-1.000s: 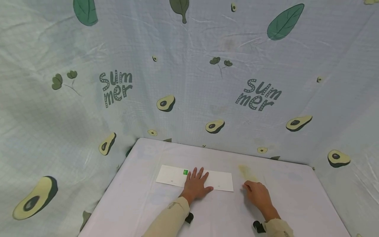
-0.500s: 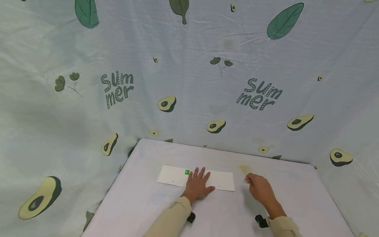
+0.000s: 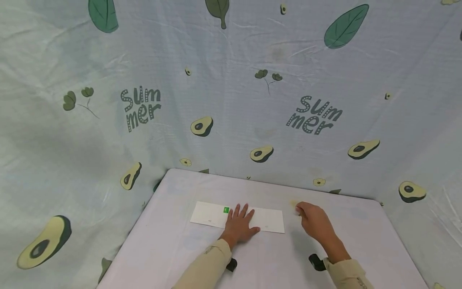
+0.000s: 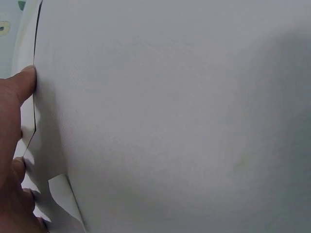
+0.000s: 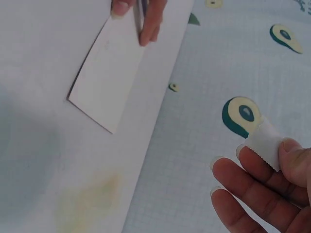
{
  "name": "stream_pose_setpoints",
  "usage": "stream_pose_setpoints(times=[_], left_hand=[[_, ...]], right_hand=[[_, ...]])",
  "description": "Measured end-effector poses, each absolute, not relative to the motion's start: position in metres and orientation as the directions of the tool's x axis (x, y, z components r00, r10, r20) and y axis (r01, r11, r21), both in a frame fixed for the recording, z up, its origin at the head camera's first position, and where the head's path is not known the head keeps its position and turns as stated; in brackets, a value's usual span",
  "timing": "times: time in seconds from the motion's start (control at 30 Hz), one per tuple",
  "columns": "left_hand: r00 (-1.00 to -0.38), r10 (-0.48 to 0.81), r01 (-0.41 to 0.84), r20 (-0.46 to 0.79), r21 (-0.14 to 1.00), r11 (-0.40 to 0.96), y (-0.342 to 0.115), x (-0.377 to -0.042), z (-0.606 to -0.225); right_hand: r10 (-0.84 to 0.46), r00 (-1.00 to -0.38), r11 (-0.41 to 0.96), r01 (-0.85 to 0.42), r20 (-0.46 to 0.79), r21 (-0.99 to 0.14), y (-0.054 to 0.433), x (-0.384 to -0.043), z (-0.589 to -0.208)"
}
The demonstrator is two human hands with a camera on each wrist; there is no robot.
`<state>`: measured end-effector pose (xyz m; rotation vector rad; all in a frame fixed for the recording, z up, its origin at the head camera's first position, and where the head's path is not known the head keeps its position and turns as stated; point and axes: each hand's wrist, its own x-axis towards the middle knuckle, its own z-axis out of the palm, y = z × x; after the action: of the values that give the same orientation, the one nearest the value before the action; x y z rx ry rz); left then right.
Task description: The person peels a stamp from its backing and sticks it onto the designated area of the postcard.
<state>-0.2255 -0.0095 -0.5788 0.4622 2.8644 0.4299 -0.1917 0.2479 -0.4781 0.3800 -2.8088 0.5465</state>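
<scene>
The person's left hand point(image 3: 238, 229) lies fingers spread over the middle of a long white strip of card point(image 3: 268, 220), pressing it to the pale tabletop point(image 3: 260, 263) with the thumb reaching out to the right, and nothing is wrapped in its grasp. The strip runs from left to right across the far half of the table; with the palm covering its centre, I can't tell whether it is one piece or two set end to end. A small green square point(image 3: 226, 210) shows near its far edge, just left of the fingers. Over to the right, well apart from the left hand, the right hand point(image 3: 318, 223) is raised above the table, its thumb and forefinger closed firmly on a little scrap of whitish tape point(image 5: 262, 145) with a toothed edge; seen from the right wrist, the other fingers lie loosely bent, apart from the scrap. A yellowish stain point(image 5: 95, 201) marks the tabletop near that hand. Both sleeves, the left point(image 3: 206, 264) and the right point(image 3: 347, 273), are cream, and a hanging cloth point(image 3: 231, 52) printed with avocados, leaves and the word "summer" rises behind the far edge.
</scene>
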Motion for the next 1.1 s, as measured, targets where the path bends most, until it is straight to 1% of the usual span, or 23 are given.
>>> stream_pose_setpoints(times=[0.23,0.53,0.73,0.9,1.1], left_hand=[[-0.929,0.338,0.276,-0.153,0.322,0.906,-0.010,-0.228,-0.578],[-0.926,0.341,0.270,-0.165,0.346,0.899,-0.010,-0.226,-0.574],[-0.925,0.347,0.276,-0.156,0.353,0.894,-0.010,-0.227,-0.575],[-0.927,0.349,0.278,-0.139,0.374,0.885,-0.010,-0.226,-0.577],[-0.927,0.370,0.309,-0.061,0.433,0.847,-0.008,-0.227,-0.574]], right_hand=[[-0.235,-0.920,0.877,-0.340,0.315,-0.339,0.241,-0.194,-0.457],[-0.264,-0.892,0.863,-0.388,0.368,-0.323,0.235,-0.195,-0.448],[-0.254,-0.900,0.848,-0.383,0.353,-0.367,0.229,-0.196,-0.440],[-0.242,-0.914,0.843,-0.364,0.326,-0.397,0.225,-0.198,-0.442],[-0.240,-0.917,0.839,-0.362,0.319,-0.407,0.220,-0.201,-0.448]])
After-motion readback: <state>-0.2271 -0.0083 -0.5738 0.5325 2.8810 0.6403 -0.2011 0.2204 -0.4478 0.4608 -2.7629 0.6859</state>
